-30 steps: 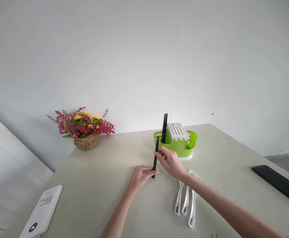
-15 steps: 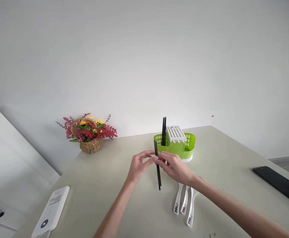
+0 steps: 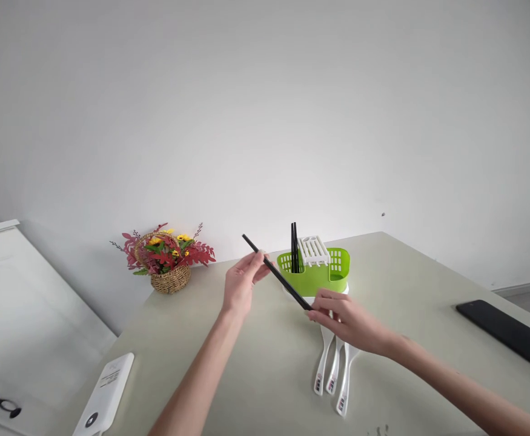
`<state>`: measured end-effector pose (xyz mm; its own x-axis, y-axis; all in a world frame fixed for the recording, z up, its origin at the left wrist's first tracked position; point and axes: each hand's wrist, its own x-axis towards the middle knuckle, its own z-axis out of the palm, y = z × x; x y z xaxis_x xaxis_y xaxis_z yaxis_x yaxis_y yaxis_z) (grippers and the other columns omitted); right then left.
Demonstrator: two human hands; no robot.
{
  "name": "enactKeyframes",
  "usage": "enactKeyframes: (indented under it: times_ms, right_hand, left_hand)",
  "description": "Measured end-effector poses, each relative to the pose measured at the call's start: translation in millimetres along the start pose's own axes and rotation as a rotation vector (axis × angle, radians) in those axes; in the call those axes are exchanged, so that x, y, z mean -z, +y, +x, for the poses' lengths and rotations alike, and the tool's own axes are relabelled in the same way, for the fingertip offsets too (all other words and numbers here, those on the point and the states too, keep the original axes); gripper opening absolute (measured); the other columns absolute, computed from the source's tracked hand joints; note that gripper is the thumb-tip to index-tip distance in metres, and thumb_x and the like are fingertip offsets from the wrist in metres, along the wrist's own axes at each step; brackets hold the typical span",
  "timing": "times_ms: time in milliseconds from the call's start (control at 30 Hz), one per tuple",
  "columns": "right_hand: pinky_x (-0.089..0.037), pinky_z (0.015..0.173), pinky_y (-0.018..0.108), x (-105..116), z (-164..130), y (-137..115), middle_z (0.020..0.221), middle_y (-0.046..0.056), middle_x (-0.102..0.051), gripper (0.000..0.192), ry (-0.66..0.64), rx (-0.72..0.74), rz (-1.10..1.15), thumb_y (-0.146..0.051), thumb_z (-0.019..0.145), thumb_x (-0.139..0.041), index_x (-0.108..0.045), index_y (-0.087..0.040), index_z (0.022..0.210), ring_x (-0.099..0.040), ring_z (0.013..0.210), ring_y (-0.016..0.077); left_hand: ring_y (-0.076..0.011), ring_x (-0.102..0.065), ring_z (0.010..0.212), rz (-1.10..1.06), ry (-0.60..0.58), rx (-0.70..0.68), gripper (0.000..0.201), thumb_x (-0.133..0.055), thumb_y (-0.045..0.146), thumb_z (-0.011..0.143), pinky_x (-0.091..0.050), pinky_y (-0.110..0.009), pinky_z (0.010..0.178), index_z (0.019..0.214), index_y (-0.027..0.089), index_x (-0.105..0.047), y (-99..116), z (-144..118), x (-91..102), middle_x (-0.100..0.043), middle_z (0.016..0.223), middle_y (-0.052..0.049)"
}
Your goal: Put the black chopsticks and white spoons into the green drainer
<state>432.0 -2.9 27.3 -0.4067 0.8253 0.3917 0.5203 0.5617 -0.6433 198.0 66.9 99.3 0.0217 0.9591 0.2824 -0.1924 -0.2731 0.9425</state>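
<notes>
My left hand [image 3: 241,280] pinches black chopsticks [image 3: 276,272] near their upper end; they slant down to the right above the table. My right hand [image 3: 344,318] holds their lower end, over the bowls of three white spoons [image 3: 332,369] lying side by side on the table. Just behind the hands stands a green cutlery holder [image 3: 319,272] with a white slotted insert; two more black chopsticks [image 3: 294,247] stand upright in its left part.
A wicker basket of red and yellow flowers [image 3: 167,260] sits at the table's back left. A white device [image 3: 105,393] lies at the front left edge, and a black flat object [image 3: 505,330] at the right. A white wall runs behind the beige table [image 3: 405,290].
The chopsticks went from nearly upright to slanted. My left hand rose and moved to their upper end; my right hand slid down to their lower end. The view shifted slightly.
</notes>
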Motion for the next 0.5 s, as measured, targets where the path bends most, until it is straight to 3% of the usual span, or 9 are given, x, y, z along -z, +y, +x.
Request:
enactKeyframes:
  times_ms: [133, 233, 367, 500]
  right_hand:
    - [-0.05, 0.068, 0.029, 18.4, -39.3, 44.0, 0.098, 0.005, -0.067, 0.042, -0.003, -0.14, 0.037, -0.053, 0.104, -0.04, -0.069, -0.025, 0.093, -0.062, 0.078, 0.0164]
    - [-0.05, 0.063, 0.03, 25.9, -69.5, 85.0, 0.096, 0.005, -0.068, 0.045, 0.06, -0.301, 0.087, -0.06, 0.101, -0.041, -0.068, -0.025, 0.092, -0.061, 0.067, 0.0157]
    - [-0.048, 0.058, 0.03, 27.2, -98.7, 132.0, 0.072, 0.003, -0.064, 0.052, 0.157, -0.547, 0.172, -0.068, 0.098, -0.038, -0.066, -0.025, 0.089, -0.058, 0.06, 0.0173]
    - [-0.044, 0.055, 0.03, 22.4, -106.4, 151.5, 0.057, -0.001, -0.056, 0.055, 0.195, -0.672, 0.17, -0.07, 0.097, -0.036, -0.065, -0.024, 0.089, -0.052, 0.053, 0.017]
  left_hand:
    - [-0.0218, -0.078, 0.091, -0.116, 0.239, -0.117, 0.042, -0.09, 0.042, 0.072, -0.062, -0.04, 0.097, 0.099, 0.013, -0.076, 9.8, 47.7, 0.5, -0.078, 0.107, -0.01]
    - [-0.0229, -0.079, 0.09, -0.099, 0.314, -0.189, 0.04, -0.09, 0.039, 0.071, -0.063, -0.04, 0.095, 0.099, 0.012, -0.076, 8.2, 81.3, -6.2, -0.078, 0.104, -0.011]
    - [-0.0233, -0.079, 0.086, 0.03, 0.214, -0.269, 0.044, -0.089, 0.044, 0.07, -0.064, -0.042, 0.091, 0.098, 0.011, -0.077, -14.8, 108.6, -21.3, -0.079, 0.096, -0.011]
    - [-0.0232, -0.079, 0.083, 0.16, 0.124, -0.27, 0.048, -0.087, 0.048, 0.071, -0.065, -0.042, 0.088, 0.099, 0.01, -0.078, -47.9, 120.4, -31.3, -0.079, 0.097, -0.013]
